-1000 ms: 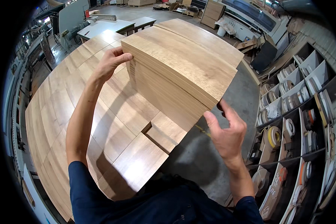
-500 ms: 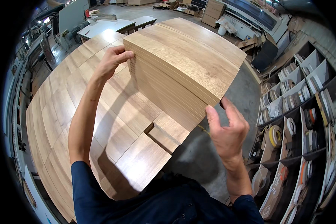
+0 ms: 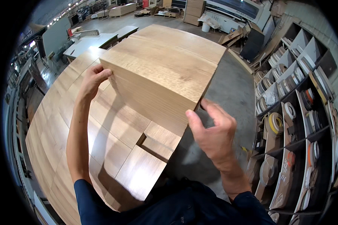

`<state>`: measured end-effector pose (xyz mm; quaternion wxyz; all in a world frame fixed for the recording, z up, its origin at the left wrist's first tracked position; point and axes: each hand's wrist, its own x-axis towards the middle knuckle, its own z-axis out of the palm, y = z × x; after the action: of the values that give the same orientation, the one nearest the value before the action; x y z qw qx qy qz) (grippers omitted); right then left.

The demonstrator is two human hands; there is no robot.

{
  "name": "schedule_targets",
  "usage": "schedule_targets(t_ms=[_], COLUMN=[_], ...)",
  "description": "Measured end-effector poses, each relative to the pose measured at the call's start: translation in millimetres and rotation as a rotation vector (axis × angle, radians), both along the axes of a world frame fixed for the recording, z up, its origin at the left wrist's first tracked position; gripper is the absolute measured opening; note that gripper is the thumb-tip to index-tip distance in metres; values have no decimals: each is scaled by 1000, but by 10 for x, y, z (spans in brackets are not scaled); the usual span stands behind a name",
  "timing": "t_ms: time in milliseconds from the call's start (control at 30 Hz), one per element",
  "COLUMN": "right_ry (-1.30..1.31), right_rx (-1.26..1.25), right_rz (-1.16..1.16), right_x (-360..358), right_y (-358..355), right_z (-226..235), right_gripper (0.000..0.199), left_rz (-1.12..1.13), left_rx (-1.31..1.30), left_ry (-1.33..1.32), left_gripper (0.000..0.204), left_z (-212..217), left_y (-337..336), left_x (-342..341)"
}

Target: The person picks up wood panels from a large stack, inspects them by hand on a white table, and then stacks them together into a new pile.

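Note:
A tall stack of wood-grain boards (image 3: 150, 103) stands in front of me, its pale layered edges facing me. The top board (image 3: 165, 62) has a light brown grain. At the stack's upper left corner, my left hand (image 3: 92, 82) is closed on the edge, thumb on the front face and fingers round the side. My right hand (image 3: 216, 131) pinches the near right corner, thumb against the front edges; its fingertips are partly hidden behind the side. Lower stacks of matching boards (image 3: 141, 172) spread beneath and to the left, with a narrow gap by the near edge.
On the right stands a shelf rack (image 3: 285, 150) with rolls of edge banding (image 3: 275, 123) in its compartments. A white table (image 3: 88, 43) is beyond the boards at far left. A white bucket (image 3: 205, 27) and a large machine (image 3: 233, 13) stand at the back. Grey floor (image 3: 233, 82) lies between.
The whole view has shifted, so stack and hands appear further left and a little lower. The stack's front edges look more even than before. Both hands remain at its corners.

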<state>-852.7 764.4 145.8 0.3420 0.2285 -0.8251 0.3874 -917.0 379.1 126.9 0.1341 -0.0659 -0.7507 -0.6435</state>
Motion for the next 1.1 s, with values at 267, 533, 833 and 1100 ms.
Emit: schedule_targets(t_ms=[267, 533, 833, 1100], right_ry=[4, -264, -163, -201], right_rx=[-33, -437, -554, -646], right_rz=[40, 227, 462, 528], right_x=[-48, -253, -646, -679], right_y=[96, 142, -210, -291], right_z=[10, -47, -225, -283], right_gripper=[32, 62, 88, 92], left_rz=[-60, -184, -495, -475], left_rx=[-8, 232, 610, 652], left_ry=[-23, 9, -5, -18], left_gripper=[48, 78, 111, 114], left_z=[-39, -229, 256, 206], left_y=[-28, -485, -1, 160], left_x=[-92, -189, -756, -873])
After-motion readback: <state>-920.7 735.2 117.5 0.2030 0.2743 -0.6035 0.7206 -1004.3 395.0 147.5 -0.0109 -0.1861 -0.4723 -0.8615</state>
